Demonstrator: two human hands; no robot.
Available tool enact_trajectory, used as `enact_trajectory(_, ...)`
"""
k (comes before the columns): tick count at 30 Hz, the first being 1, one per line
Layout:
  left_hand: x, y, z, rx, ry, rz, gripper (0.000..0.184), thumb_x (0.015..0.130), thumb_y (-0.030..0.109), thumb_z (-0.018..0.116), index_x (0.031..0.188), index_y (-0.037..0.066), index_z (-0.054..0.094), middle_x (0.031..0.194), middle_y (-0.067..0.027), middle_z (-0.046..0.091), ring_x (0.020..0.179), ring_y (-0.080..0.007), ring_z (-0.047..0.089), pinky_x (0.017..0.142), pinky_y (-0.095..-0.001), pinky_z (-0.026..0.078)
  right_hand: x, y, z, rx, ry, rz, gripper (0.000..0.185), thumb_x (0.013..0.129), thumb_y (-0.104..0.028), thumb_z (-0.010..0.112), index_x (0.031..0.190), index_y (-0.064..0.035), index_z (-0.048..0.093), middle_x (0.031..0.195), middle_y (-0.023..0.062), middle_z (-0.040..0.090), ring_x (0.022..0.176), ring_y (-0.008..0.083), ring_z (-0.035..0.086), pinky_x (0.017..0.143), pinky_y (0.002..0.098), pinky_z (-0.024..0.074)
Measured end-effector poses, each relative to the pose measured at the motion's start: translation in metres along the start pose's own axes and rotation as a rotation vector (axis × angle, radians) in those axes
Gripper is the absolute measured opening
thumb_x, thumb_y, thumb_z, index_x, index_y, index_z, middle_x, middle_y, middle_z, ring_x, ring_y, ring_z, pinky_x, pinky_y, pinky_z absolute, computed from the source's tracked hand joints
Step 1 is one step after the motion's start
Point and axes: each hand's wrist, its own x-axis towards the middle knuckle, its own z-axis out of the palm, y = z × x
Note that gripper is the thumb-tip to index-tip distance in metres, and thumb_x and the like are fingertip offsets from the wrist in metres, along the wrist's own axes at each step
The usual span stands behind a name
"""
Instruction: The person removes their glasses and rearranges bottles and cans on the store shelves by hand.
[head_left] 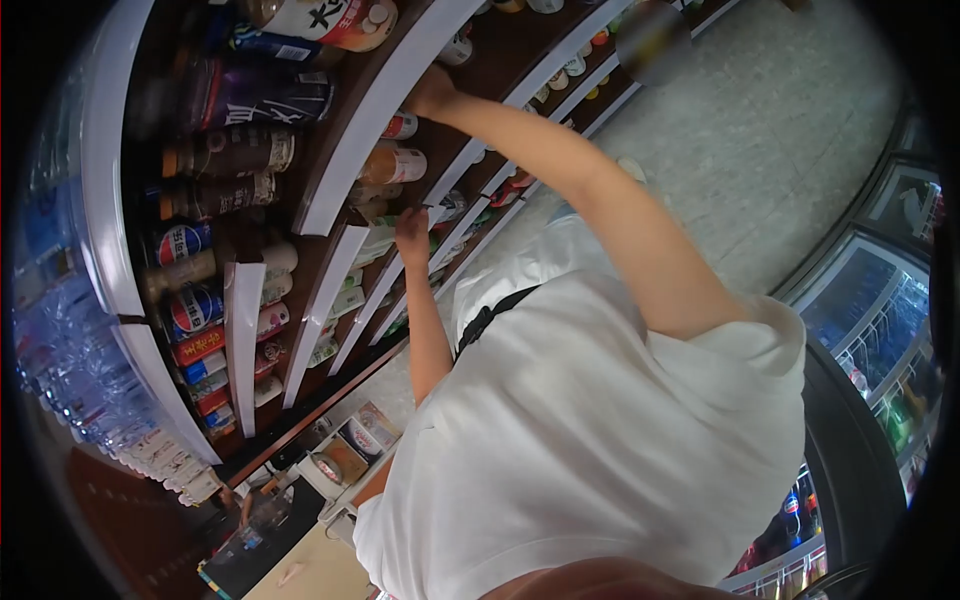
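Note:
My right arm stretches across to the shelf rack, and my right hand [432, 96] reaches in between two shelves. Its fingers are hidden by shadow and the shelf edge. Close to it lie a red-and-white container [401, 125] and an orange drink bottle with a white label [395, 165]. Lower on the rack, my left hand [412, 238] is at a shelf's front edge with its fingers curled. It is beside pale green-and-white packages [375, 240]; what the fingers hold, if anything, cannot be made out.
Bottles with Pepsi labels [186, 241], dark bottles [240, 150] and a purple pack [265, 92] fill the upper shelf. Clear water bottles [75, 350] stand at the far left. A glass-door drinks cooler [865, 300] is on the right. A counter [320, 560] stands below; tiled floor [760, 130] shows above.

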Motion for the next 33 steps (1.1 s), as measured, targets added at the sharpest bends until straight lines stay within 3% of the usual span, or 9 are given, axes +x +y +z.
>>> enact_trajectory(1,-0.008,0.008,0.004,-0.081,0.004,-0.044,0.041,0.08,0.025,0.067,0.106,-0.005,0.057,0.104,-0.0152,0.061,0.088,-0.0189,0.059,0.077,-0.0277,0.046,0.0,-0.006,0.002,0.116,-0.14,0.106,0.041,0.079,-0.026,0.056,0.118,-0.0122,0.053,0.117,0.0157,0.056,0.102,0.0292,0.057,0.083,0.0388,0.0485)
enact_trajectory(4,-0.016,0.04,0.014,-0.075,-0.005,-0.108,0.038,0.082,0.023,0.065,0.107,-0.005,0.057,0.099,-0.0133,0.063,0.088,-0.0181,0.059,0.076,-0.0284,0.046,-0.001,-0.013,0.019,0.397,-0.016,0.177,0.036,0.081,-0.02,0.051,0.115,-0.0082,0.056,0.115,0.0179,0.056,0.101,0.0308,0.057,0.084,0.0402,0.0477)
enact_trajectory(8,-0.016,0.067,0.022,-0.115,0.013,-0.064,0.032,0.084,0.02,0.063,0.106,-0.004,0.058,0.097,-0.0118,0.063,0.088,-0.0172,0.059,0.076,-0.029,0.047,-0.012,-0.001,-0.005,0.336,-0.273,0.153,0.036,0.08,-0.014,0.051,0.114,-0.0051,0.054,0.111,0.0205,0.056,0.101,0.0323,0.056,0.081,0.0412,0.0488)
enact_trajectory(15,0.026,0.147,0.063,-0.058,0.041,0.162,0.028,0.084,0.02,0.063,0.101,-0.002,0.06,0.089,-0.008,0.063,0.081,-0.0137,0.059,0.071,-0.0265,0.047,-0.075,0.045,-0.046,0.263,-0.117,0.083,0.026,0.076,-0.018,0.058,0.101,-0.0084,0.059,0.087,0.0161,0.062,0.083,0.0321,0.06,0.071,0.0427,0.049)
enact_trajectory(16,0.038,0.168,0.073,-0.042,0.079,0.237,0.025,0.085,0.02,0.062,0.098,-0.001,0.061,0.086,-0.006,0.063,0.076,-0.012,0.059,0.067,-0.0255,0.046,-0.083,0.053,-0.054,0.277,-0.286,0.101,0.025,0.076,-0.019,0.058,0.099,-0.0092,0.06,0.085,0.0151,0.063,0.079,0.0331,0.061,0.069,0.044,0.0491)
enact_trajectory(19,0.077,0.218,0.104,0.076,0.095,0.285,0.031,0.085,0.024,0.062,0.101,-0.002,0.06,0.093,-0.0101,0.065,0.084,-0.0187,0.062,0.074,-0.0288,0.046,-0.111,0.072,-0.086,0.314,-0.609,0.037,0.019,0.075,-0.022,0.058,0.087,-0.0077,0.06,0.075,0.014,0.063,0.075,0.034,0.061,0.066,0.0453,0.0483)
enact_trajectory(21,0.11,0.234,0.127,0.09,0.126,0.655,0.034,0.086,0.026,0.059,0.106,-0.002,0.059,0.105,-0.0135,0.063,0.098,-0.0267,0.06,0.084,-0.0326,0.044,-0.12,0.074,-0.121,0.414,-0.858,0.113,0.019,0.074,-0.024,0.059,0.083,-0.007,0.061,0.075,0.0142,0.063,0.075,0.0333,0.061,0.067,0.0443,0.0483)
enact_trajectory(24,0.129,0.269,0.148,0.429,0.206,0.553,0.035,0.086,0.026,0.057,0.109,-0.001,0.058,0.112,-0.0141,0.06,0.105,-0.0309,0.055,0.092,-0.0345,0.04,-0.136,0.084,-0.151,0.348,-0.994,0.078,0.025,0.073,-0.025,0.061,0.092,-0.0086,0.063,0.08,0.013,0.065,0.078,0.031,0.062,0.069,0.0426,0.0487)
enact_trajectory(33,0.126,0.259,0.14,0.492,0.109,0.531,0.035,0.086,0.026,0.057,0.109,0.0,0.058,0.111,-0.0155,0.06,0.106,-0.0326,0.054,0.092,-0.0365,0.04,-0.127,0.134,-0.175,0.278,-0.998,0.141,0.028,0.076,-0.027,0.062,0.097,-0.0084,0.063,0.085,0.0102,0.066,0.081,0.0279,0.063,0.072,0.0406,0.0488)
